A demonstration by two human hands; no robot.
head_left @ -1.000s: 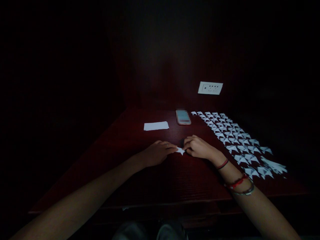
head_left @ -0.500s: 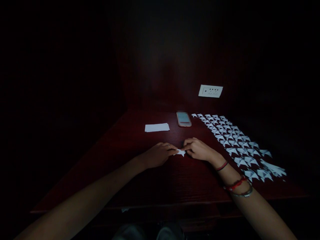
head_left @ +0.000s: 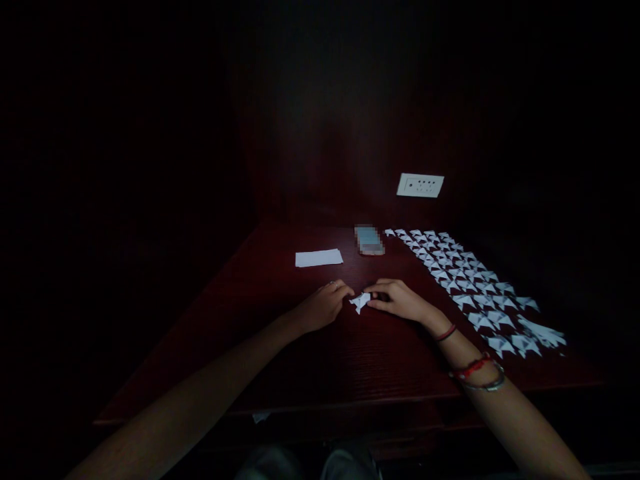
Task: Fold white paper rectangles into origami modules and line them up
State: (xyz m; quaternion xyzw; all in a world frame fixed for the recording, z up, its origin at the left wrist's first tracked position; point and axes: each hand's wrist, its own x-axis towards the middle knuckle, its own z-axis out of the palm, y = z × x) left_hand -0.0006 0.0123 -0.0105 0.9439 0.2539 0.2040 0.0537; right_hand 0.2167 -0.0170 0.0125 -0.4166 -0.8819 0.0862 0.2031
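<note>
Dark room; dark-red wood-grain tabletop (head_left: 240,300) spreads from lower left to lower rt. of frame. Left to rt.: bare L forearm comes in from bottom left. Ctr., a thin flat stack of white rectangular paper (head_left: 319,258) lies on the tabletop. Below it, L hand (head_left: 323,308), ring on one finger, has its fingers bent, tips just beside the small white pointed folded-paper piece (head_left: 361,302); can't tell if they touch or grip it. That piece is mid-frame, a bit rt. of ctr., btwn both hands. Above it, a blurred-out flat phone-like device (head_left: 369,240) w/ pale-blue face. R hand (head_left: 400,300) pinches the piece's rt. side btwn thumb & fingers; red & dark bracelets (head_left: 475,370) circle its wrist & forearm. Upper rt. of ctr., white rectangular socket plate (head_left: 420,185) on wall. Rt. side: slanting rows of white folded-paper shapes (head_left: 464,302), then a bunch of white paper strips (head_left: 545,333), lower rt.
</note>
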